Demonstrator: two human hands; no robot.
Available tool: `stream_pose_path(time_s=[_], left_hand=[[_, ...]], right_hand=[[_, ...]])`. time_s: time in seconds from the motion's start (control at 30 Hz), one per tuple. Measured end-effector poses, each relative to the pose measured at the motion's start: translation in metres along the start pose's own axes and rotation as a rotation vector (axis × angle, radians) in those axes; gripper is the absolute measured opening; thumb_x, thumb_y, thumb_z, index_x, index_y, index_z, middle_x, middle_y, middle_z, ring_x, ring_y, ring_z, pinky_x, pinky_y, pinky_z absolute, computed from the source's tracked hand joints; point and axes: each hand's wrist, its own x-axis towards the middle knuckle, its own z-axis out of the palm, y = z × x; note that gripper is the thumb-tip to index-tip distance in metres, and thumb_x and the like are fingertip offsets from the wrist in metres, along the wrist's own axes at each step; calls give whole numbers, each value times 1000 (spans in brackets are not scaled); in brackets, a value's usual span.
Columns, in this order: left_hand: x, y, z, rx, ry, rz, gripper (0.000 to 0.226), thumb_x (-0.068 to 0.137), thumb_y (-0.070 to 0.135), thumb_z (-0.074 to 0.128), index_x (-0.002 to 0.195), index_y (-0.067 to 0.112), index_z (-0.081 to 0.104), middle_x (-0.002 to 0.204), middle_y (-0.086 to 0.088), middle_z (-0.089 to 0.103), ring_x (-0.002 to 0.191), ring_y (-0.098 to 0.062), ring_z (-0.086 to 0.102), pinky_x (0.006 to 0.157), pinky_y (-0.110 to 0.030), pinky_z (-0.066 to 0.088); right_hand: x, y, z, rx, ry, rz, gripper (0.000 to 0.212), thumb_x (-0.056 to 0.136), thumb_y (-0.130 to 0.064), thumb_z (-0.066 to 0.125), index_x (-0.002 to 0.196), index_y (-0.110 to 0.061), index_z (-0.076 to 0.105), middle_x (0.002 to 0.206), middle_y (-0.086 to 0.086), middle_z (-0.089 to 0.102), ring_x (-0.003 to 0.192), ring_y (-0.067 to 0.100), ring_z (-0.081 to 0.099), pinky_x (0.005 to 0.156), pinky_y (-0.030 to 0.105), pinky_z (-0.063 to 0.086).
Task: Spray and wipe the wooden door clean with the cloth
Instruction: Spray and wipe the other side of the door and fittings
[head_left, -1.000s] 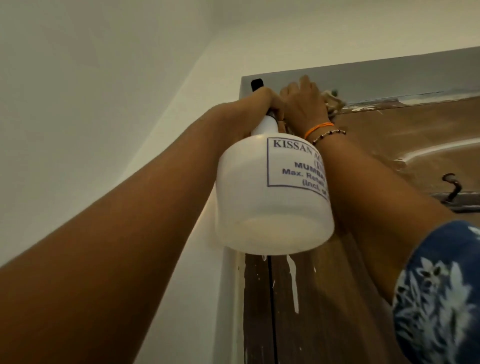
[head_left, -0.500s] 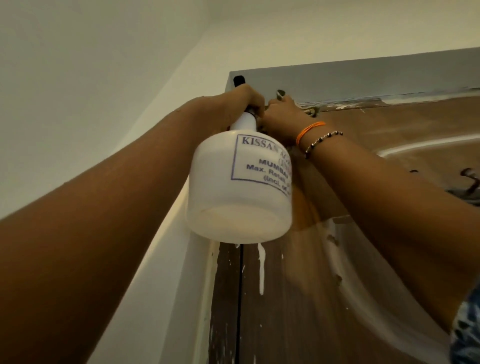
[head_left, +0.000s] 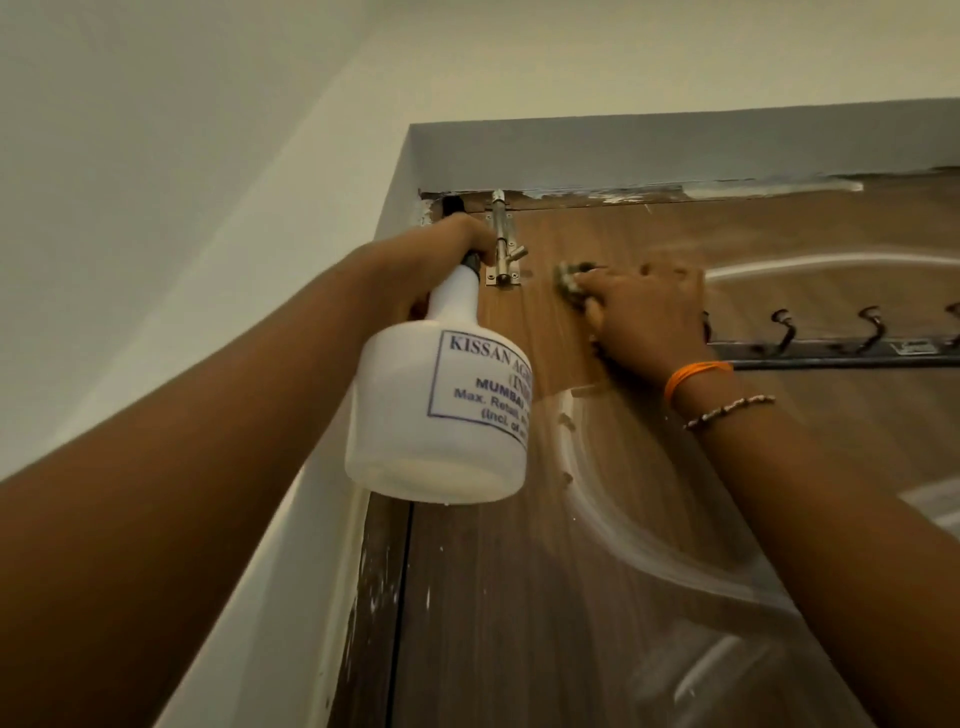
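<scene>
We record a wooden door (head_left: 649, 545), brown grain, seen from below, with pale curved streaks across its face. Our left hand (head_left: 462, 236) grips the neck of a white spray bottle (head_left: 441, 410), raised near the door's top corner; its printed label faces us. Just right of that hand sits a metal bolt latch (head_left: 503, 241), upright on the door. Our right hand (head_left: 647, 317) presses a cloth (head_left: 569, 280) flat against the wood, fingers spread; the wrist carries an orange band (head_left: 696, 375) and a beaded bracelet (head_left: 727, 412). A dark hook rail (head_left: 841, 349) runs to the right. A grey frame (head_left: 675, 150) caps the door; cream wall (head_left: 156, 208) at left.
</scene>
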Motion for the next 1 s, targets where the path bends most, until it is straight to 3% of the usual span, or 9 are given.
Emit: stream_pose_path(time_s=[0.1, 0.17, 0.3, 0.37, 0.47, 0.6, 0.77, 1.0], left_hand=[[-9, -5, 5, -18, -26, -50, 15, 80, 27, 58, 84, 13, 52, 88, -13, 59, 80, -29, 57, 81, -41, 50], [-10, -5, 4, -31, -28, -63, 19, 77, 27, 57, 86, 12, 52, 84, -14, 59, 74, -29, 57, 76, -37, 49], [-18, 4, 1, -3, -14, -42, 13, 80, 23, 52, 78, 11, 49, 70, -9, 55, 53, -20, 51, 51, -23, 42], [-20, 4, 0, 3, -5, -46, 14, 81, 24, 52, 76, 11, 49, 69, -8, 55, 53, -19, 50, 51, -23, 41], [-24, 4, 5, 32, 3, -40, 14, 78, 26, 53, 79, 12, 51, 77, -11, 57, 59, -23, 52, 62, -30, 44], [-22, 1, 13, 25, 13, -56, 20, 75, 27, 55, 85, 10, 52, 82, -14, 59, 71, -27, 54, 74, -37, 44], [-14, -8, 24, -39, 40, -58, 14, 80, 23, 51, 81, 10, 48, 82, -14, 54, 69, -26, 52, 68, -32, 44], [6, -7, 45, -9, 89, -24, 13, 82, 22, 51, 81, 9, 48, 86, -16, 55, 59, -22, 50, 59, -27, 42]], right_hand=[[12, 5, 3, 111, -97, 115, 35, 98, -29, 41, 131, -26, 51, 130, 9, 57, 122, 32, 47, 101, 49, 38], [15, -10, 11, 149, -129, 1, 36, 98, -27, 40, 133, -26, 48, 136, 7, 53, 121, 30, 49, 99, 50, 41], [8, -54, 17, 162, -215, -365, 48, 100, -35, 42, 147, -32, 31, 155, -4, 31, 139, 23, 32, 109, 48, 33], [10, -60, 16, 135, -219, -422, 49, 100, -36, 43, 147, -32, 32, 154, -5, 33, 136, 21, 37, 105, 44, 38], [13, -40, 12, 122, -122, -282, 43, 100, -26, 40, 142, -35, 41, 149, -7, 41, 130, 22, 44, 97, 41, 42], [15, -16, 6, 70, -94, -53, 42, 99, -16, 36, 139, -25, 46, 138, 6, 52, 119, 31, 51, 94, 46, 44], [27, -21, 15, 86, -77, -214, 40, 98, -14, 39, 133, -24, 54, 135, 4, 55, 115, 30, 54, 89, 40, 45], [76, -19, 33, 84, -1, -71, 31, 98, -12, 41, 123, -13, 60, 124, 14, 60, 115, 35, 55, 92, 44, 46]])
